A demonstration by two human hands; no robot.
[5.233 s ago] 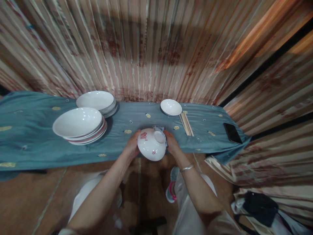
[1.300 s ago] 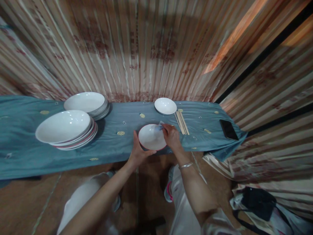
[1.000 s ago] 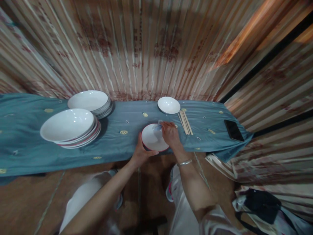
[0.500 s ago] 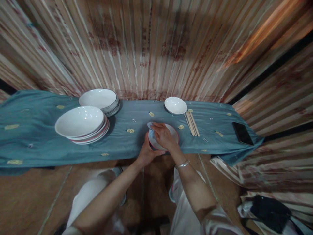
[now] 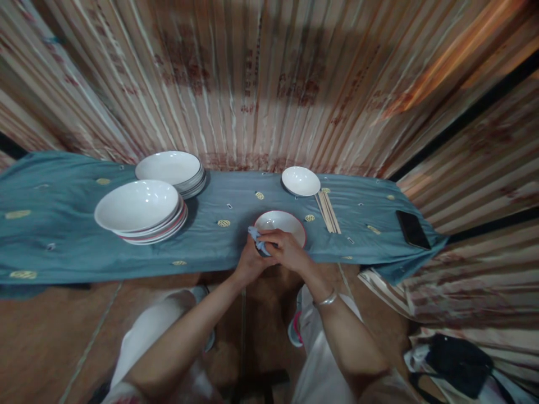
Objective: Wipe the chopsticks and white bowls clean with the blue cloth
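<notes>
A white bowl with a red rim point(image 5: 286, 220) sits at the table's front edge, right before me. My left hand point(image 5: 251, 262) grips its near left side, with the fingers partly hidden. In my right hand point(image 5: 286, 248) is a crumpled light-blue cloth point(image 5: 261, 244), bunched against the bowl's near left rim. The two hands are close together, and the right one covers part of the bowl's near side. A silver bangle point(image 5: 326, 299) circles my right wrist.
Two stacks of white bowls, the front stack point(image 5: 141, 210) and the back stack point(image 5: 170, 168), stand at left. Further back are a single white bowl point(image 5: 301, 180) and several chopsticks point(image 5: 328, 212). A black phone point(image 5: 412, 229) lies at right on the blue-green tablecloth point(image 5: 214, 244).
My right hand has moved with the cloth from inside the bowl toward me, to its near left rim. More of the bowl's inside shows now. My left hand stays at the bowl.
</notes>
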